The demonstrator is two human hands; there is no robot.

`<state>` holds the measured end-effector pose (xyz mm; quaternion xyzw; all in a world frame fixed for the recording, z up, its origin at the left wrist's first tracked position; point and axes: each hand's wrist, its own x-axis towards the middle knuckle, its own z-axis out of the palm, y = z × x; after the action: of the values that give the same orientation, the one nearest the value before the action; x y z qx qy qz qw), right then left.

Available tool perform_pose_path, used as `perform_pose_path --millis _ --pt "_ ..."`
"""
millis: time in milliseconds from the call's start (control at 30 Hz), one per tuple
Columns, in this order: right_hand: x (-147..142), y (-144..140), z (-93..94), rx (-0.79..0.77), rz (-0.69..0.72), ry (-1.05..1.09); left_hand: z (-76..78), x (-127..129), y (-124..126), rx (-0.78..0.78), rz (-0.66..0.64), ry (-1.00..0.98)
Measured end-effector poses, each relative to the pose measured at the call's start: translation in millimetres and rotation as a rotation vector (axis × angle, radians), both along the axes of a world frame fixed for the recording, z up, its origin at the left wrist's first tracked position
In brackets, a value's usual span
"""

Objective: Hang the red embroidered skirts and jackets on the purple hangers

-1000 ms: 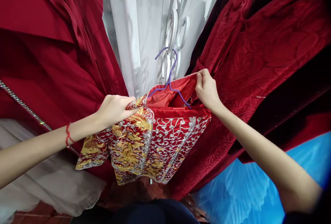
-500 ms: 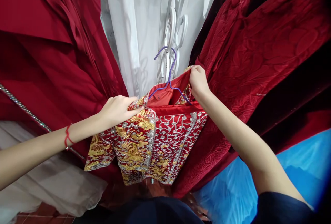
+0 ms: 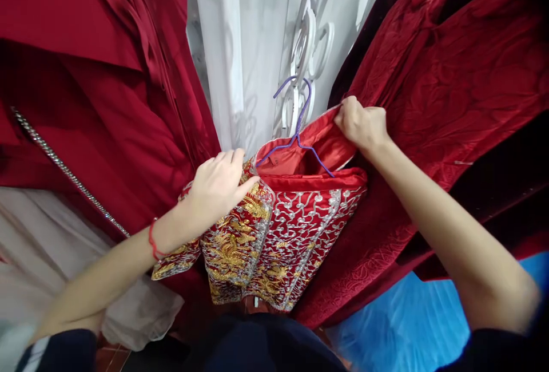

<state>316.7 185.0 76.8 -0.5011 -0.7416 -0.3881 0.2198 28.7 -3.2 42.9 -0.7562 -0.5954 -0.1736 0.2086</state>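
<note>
Room: a tight, garment-lined space, with a red gown (image 3: 98,97) on the left and a patterned gown (image 3: 484,68) on the right, both slanting toward the middle.
Back: a white curtain (image 3: 257,46) hangs behind white rings (image 3: 303,46).
Floor: reddish tiles (image 3: 114,357) show at lower left, beside pale tulle (image 3: 141,312).
Lower right: a blue skirt (image 3: 407,320) spreads below the patterned gown.
Jacket: red with gold and silver embroidery, the jacket (image 3: 231,252) is at centre, tilted, between the two gowns.
Panel: a silver-patterned panel (image 3: 300,223) shows beside the jacket's gold front.
Hanger: the purple hanger (image 3: 304,110) stands in the neckline, its hook at the white rings; whether it hangs there is unclear.
Left grip: the left hand (image 3: 217,186) lies over the jacket's shoulder, thumb spread; whether it grasps cloth cannot be told.
Right grip: the right hand (image 3: 362,123) is clenched on the jacket's neck edge, lifting it apart from the panel.
Edges: the right hand is just beside the patterned gown; the hem ends near the wearer's dark top (image 3: 266,343).
Moving room: a narrow gap between the gowns, widest before the curtain.
</note>
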Motion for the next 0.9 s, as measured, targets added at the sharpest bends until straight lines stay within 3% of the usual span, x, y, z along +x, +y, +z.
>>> perform_pose_path --millis 67,133,233,367,500,733,800,900 --pt "14.0 -2.0 5.1 -0.006 -0.003 -0.114 -0.3 20.9 -5.0 0.227 -0.127 -0.084" --pt "21.8 -6.2 8.1 -0.025 0.025 -0.162 3.1 49.2 -0.8 0.335 -0.294 -0.138" --pt "21.7 -18.2 7.4 -0.034 -0.002 -0.067 14.8 97.2 29.5 0.341 -0.399 -0.174" --pt "13.6 -42.7 -1.0 -0.030 -0.065 0.179 29.8 143.9 88.5 0.170 -0.313 -0.194" --pt "12.1 -67.3 -13.8 -0.070 -0.083 0.339 28.4 153.5 109.1 0.024 -0.324 -0.167" --pt "13.8 -106.7 -36.3 -0.054 -0.014 0.567 10.5 148.8 92.9 0.109 -0.346 -0.223" --pt "12.8 -117.0 -39.6 -0.137 -0.074 0.560 7.9 149.4 93.7 0.129 -0.343 -0.260" --pt "14.4 -124.2 -40.5 -0.411 -0.293 0.429 4.9 149.6 94.9 0.135 -0.343 -0.261"
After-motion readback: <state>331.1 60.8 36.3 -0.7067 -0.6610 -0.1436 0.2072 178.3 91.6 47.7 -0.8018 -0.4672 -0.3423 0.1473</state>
